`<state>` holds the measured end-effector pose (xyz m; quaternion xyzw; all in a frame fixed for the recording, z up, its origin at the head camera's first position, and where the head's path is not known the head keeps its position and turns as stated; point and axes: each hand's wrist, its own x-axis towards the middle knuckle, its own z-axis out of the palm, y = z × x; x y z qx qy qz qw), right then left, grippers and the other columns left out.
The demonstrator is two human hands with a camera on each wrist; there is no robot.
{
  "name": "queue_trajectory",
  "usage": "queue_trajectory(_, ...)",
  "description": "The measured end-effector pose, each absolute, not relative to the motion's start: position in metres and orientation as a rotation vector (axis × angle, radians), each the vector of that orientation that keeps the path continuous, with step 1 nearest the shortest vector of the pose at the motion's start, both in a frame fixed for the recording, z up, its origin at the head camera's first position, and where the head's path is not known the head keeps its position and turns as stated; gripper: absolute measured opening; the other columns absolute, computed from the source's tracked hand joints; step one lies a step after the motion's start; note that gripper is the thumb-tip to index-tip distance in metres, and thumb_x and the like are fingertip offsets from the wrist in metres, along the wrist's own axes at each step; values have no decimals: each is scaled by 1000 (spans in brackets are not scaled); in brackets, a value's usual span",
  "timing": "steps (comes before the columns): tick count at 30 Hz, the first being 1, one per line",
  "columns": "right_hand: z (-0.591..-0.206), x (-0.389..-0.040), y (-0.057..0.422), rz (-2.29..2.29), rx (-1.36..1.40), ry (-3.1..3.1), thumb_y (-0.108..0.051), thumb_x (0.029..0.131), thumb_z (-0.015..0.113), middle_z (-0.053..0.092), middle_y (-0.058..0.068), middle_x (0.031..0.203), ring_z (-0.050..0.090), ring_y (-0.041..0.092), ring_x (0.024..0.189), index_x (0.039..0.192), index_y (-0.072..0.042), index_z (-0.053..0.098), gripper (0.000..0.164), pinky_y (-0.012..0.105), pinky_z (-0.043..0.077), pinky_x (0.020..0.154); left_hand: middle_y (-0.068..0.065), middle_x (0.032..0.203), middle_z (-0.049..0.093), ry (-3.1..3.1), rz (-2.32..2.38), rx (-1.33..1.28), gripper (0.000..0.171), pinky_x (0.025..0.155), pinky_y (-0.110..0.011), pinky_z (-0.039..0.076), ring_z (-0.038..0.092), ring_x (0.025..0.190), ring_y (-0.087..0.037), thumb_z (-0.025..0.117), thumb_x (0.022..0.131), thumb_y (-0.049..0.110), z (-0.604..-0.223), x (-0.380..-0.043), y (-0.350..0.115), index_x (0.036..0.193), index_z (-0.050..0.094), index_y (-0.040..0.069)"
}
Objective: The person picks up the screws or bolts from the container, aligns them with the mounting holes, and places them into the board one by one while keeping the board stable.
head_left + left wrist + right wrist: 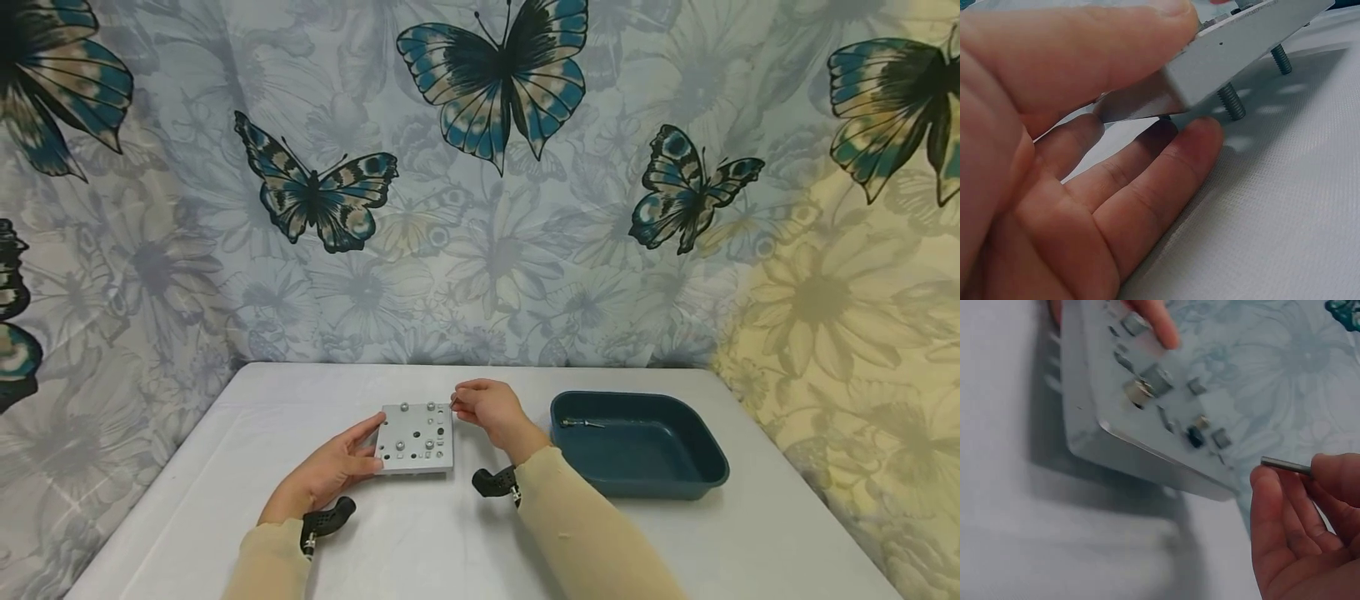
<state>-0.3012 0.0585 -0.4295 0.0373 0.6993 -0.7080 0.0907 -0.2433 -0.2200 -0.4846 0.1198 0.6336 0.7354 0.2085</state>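
Observation:
A light grey metal plate with several bolts, holes and small fittings on its top is tilted up a little over the table. My left hand grips its left edge, thumb on top and fingers beneath. In the left wrist view, threaded bolt ends stick out under the plate. Off the plate's far right corner, my right hand pinches a thin metal rod between thumb and fingers. The rod's other end is hidden in the fingers.
A dark blue plastic tray stands on the right, with a small metal piece lying in its left part. White cloth covers the table. A butterfly-print curtain hangs behind the table's far edge.

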Motion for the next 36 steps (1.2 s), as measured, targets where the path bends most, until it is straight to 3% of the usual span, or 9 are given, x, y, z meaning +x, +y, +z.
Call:
queue_trajectory(9,-432,-299,48,-2040,85,2221,-4,95,66,69,12,96,67,19,86,120,9,66,28,30,57,77,-19,163,14,1751,2052,340,93,98,-35,47,46,133,-31,71,88,-6,-484,-247,-216,161,15,8)
queue_trajectory(36,-435,-297,43,-1780,-104,2468,-8,97,64,69,4,100,67,18,88,116,2,71,23,34,55,81,-19,164,11,1727,2058,331,93,99,-36,47,47,133,-29,70,88,-8,-483,-244,-220,161,13,7)
